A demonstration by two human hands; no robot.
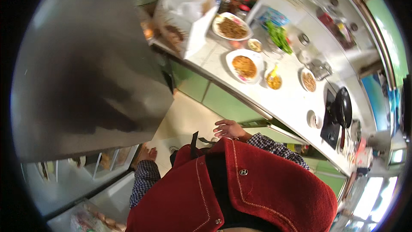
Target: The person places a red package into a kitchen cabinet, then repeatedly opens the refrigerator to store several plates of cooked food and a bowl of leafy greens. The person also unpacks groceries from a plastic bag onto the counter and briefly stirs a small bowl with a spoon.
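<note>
My left hand (148, 154) is beside the edge of the refrigerator (130, 158), its fingers slightly bent; whether it grips anything cannot be told. Near the counter's cabinet fronts, my right hand (230, 129) hangs in the air with spread fingers and holds nothing. The fridge's large grey door (96, 71) stands open at the left. On the white counter (283, 106) are a plate of brown minced food (232, 28), a plate of orange-brown food (244, 67), a bowl with a yellow spoon (274, 80) and a bowl of pale strips (308, 81).
A black wok (343, 108) rests by the dark cooktop (329, 119). Leafy greens (278, 37), jars (225, 1) and a white box with a plastic bag (196, 35) stand along the counter. A cabinet drawer (289, 133) juts out below, close to my right arm.
</note>
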